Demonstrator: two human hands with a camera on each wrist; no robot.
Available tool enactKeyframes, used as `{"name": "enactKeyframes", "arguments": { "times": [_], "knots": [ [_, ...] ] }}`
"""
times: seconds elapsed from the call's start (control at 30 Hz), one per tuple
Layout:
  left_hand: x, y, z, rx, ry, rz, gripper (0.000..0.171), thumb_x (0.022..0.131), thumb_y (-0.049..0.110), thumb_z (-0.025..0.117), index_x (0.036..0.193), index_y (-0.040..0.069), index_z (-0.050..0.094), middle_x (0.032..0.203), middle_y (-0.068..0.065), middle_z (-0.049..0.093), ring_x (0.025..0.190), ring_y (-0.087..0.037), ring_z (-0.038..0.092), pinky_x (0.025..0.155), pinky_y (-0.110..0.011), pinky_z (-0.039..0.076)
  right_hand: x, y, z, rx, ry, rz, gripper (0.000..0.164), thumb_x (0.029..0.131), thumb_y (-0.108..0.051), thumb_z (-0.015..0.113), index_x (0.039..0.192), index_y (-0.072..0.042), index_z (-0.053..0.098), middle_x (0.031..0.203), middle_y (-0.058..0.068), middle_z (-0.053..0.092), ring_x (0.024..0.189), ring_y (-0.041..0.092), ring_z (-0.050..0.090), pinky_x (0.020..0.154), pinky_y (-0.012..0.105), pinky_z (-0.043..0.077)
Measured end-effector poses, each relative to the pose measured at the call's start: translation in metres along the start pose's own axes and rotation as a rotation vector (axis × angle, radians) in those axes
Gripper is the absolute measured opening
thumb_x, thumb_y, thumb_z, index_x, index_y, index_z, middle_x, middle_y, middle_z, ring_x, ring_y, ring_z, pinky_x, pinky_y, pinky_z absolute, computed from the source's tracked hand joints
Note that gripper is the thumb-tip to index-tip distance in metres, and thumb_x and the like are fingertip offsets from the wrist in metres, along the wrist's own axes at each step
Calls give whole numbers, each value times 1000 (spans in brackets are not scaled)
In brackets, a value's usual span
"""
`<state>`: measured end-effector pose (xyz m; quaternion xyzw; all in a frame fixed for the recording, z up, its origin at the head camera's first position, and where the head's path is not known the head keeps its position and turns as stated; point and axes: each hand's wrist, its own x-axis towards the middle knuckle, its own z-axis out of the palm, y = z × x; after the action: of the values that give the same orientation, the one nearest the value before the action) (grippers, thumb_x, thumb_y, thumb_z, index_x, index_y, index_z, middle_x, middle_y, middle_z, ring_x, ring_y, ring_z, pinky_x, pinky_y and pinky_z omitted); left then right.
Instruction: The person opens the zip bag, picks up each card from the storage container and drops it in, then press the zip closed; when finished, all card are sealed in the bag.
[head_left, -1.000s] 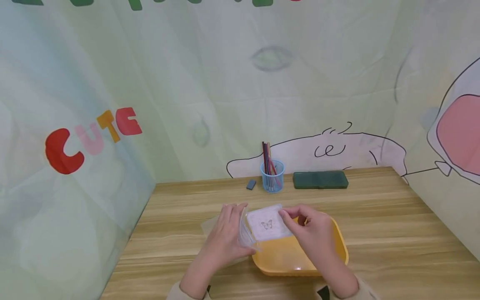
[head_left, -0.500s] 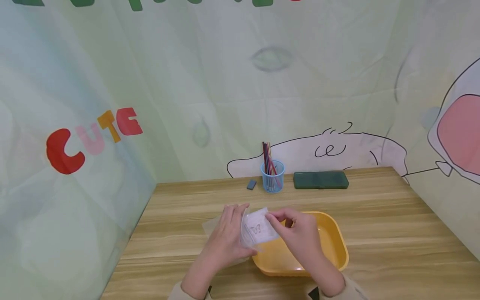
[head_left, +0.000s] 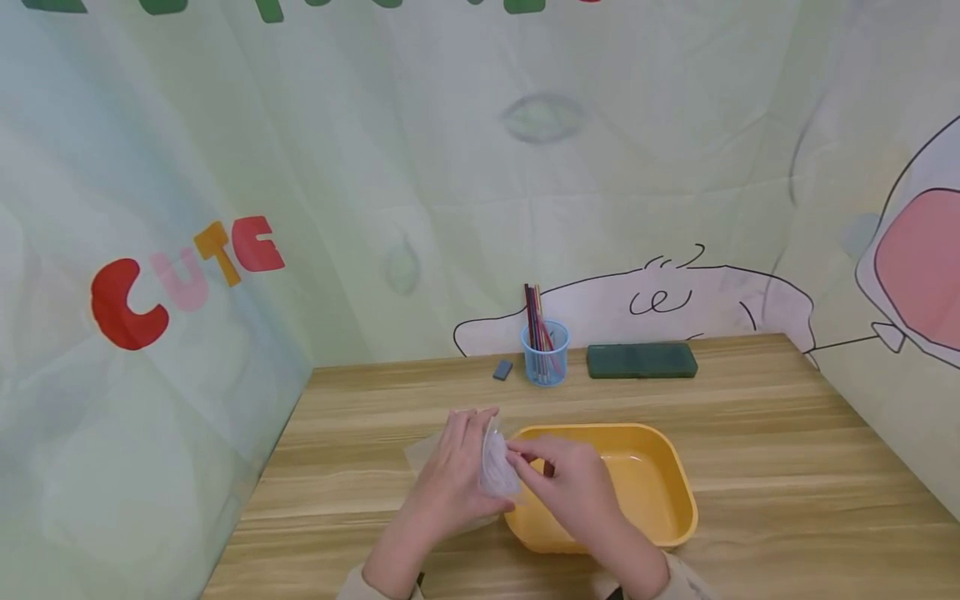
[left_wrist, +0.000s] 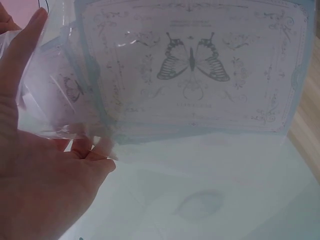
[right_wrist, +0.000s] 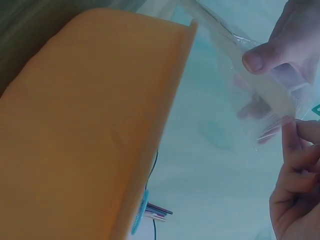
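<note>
My left hand (head_left: 450, 475) grips a clear plastic bag (head_left: 498, 471) above the left end of a yellow tray (head_left: 652, 500). The thumb and fingers of my right hand (head_left: 573, 487) pinch the edge of a white card at the bag's mouth. Most of that card is inside the bag. In the left wrist view, a butterfly-printed card (left_wrist: 192, 105) with a pale blue border shows through clear plastic, and a smaller butterfly print (left_wrist: 72, 90) lies near the fingers. The right wrist view shows both hands meeting at the bag (right_wrist: 240, 75) edge-on.
Behind the tray stand a blue cup (head_left: 546, 362) of colored pencils, a small blue eraser (head_left: 503, 369) and a dark green case (head_left: 641, 360). A translucent sheet (head_left: 420, 452) lies partly under my left hand on the wooden table (head_left: 337, 442). Printed cloth (head_left: 405, 167) hangs around the table.
My right hand has moved left toward my left hand, sliding the butterfly card into the plastic bag until little of it shows. My left hand has stayed nearly still.
</note>
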<state>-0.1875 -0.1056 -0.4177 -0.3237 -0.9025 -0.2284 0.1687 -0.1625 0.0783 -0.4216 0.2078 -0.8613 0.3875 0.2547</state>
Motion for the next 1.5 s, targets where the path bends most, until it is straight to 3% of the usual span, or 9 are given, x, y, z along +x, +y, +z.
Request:
{"name": "enactKeyframes", "arguments": {
  "times": [0.17,0.5,0.63,0.83,0.9,1.0,1.13,1.3,1.5],
  "knots": [
    [0,-1,1,-10,20,4,113,45,37,96,137,2,39,118,-8,46,109,-20,42,98,-34,43,-3,-2,-1,-31,-50,-54,15,85,-23,74,99,-21,78,74,-19,52,50,-4,37,42,12,37],
    [-1,-1,0,-1,8,-33,113,47,39,95,139,5,38,119,-7,44,108,-19,42,97,-34,44,-5,1,-11,3,-7,1,12,89,-30,69,97,-25,76,76,-24,49,53,-3,39,43,14,38],
    [-1,1,0,-30,20,-58,114,47,39,95,139,6,36,118,-6,43,106,-18,43,95,-35,46,-7,3,-14,6,-6,94,21,87,-39,69,105,-27,73,83,-22,50,54,-1,41,43,17,38],
    [1,8,0,-36,121,-76,115,47,43,93,139,6,36,112,-6,43,98,-18,42,83,-33,50,-13,2,-17,97,-175,265,69,73,-63,71,133,-34,51,105,-15,53,79,8,48,54,23,45],
    [2,11,0,-39,172,-74,114,47,45,93,138,5,36,113,-7,43,99,-19,42,81,-33,50,-15,0,-17,150,-229,268,77,70,-63,74,136,-33,47,109,-14,52,84,10,49,56,24,47],
    [3,18,-1,-73,246,-72,116,47,45,93,139,5,35,118,-9,43,102,-21,43,82,-36,51,-16,-3,-17,214,-258,202,73,75,-56,74,137,-30,47,110,-16,52,87,10,51,60,25,50],
    [4,27,-6,-137,300,-93,124,47,45,94,145,8,28,124,-11,39,107,-23,43,85,-40,52,-13,-6,-20,266,-197,59,54,85,-41,71,134,-28,51,110,-17,57,89,8,52,72,31,52],
    [4,38,-20,-226,286,-147,127,56,52,88,154,21,13,128,-6,36,114,-20,42,88,-42,52,-8,-12,-31,309,-83,-34,42,92,-22,66,133,-23,56,113,-10,63,94,12,57,80,30,51],
    [5,48,-32,-433,309,-108,102,74,44,80,152,23,17,134,2,36,126,-18,38,106,-47,36,-3,-16,-48,348,90,-60,36,91,1,62,123,-14,63,116,-1,66,99,16,63,89,29,51]
  ]
}}
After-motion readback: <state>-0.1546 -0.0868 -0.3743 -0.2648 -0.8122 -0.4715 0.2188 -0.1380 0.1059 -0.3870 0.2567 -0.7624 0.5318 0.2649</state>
